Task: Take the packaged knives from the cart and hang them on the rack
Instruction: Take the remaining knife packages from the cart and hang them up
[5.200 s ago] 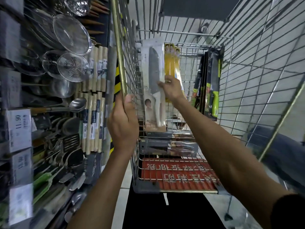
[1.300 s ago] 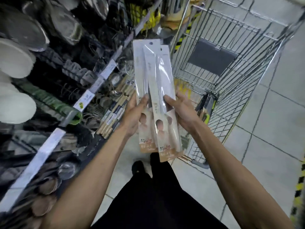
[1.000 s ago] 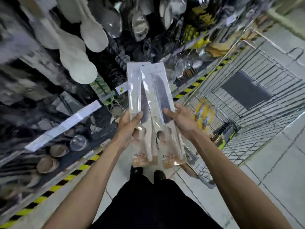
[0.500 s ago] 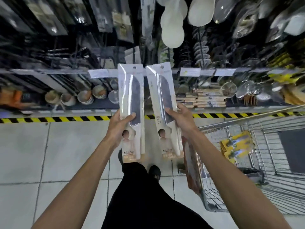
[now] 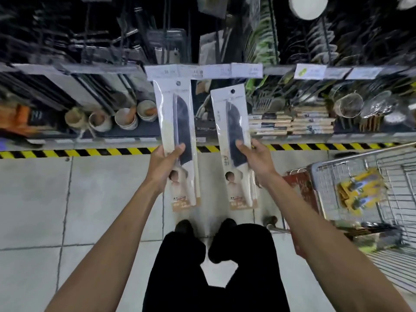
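Each of my hands holds one packaged knife upright in front of the shelving. My left hand [image 5: 165, 166] grips the left knife pack [image 5: 177, 122], a clear sleeve with a dark blade and pale handle. My right hand [image 5: 256, 159] grips the right knife pack [image 5: 234, 131] of the same kind, held a little lower. Both packs have a hang hole at the top. The rack [image 5: 166, 41] with dark hanging packs lies behind and above them. The wire cart [image 5: 371, 176] stands at my right with a yellow pack [image 5: 358, 190] inside.
Price labels [image 5: 202, 72] run along a shelf rail just behind the packs' tops. Small cups [image 5: 126, 118] and stacked boxed goods [image 5: 290, 120] fill the lower shelf. A yellow-black stripe [image 5: 90, 152] marks the floor edge. Metal strainers [image 5: 360, 106] hang at the right.
I turned from the cart to face the shelving. The two packs, first held together, are now split one per hand, further apart and raised toward the shelf rail.
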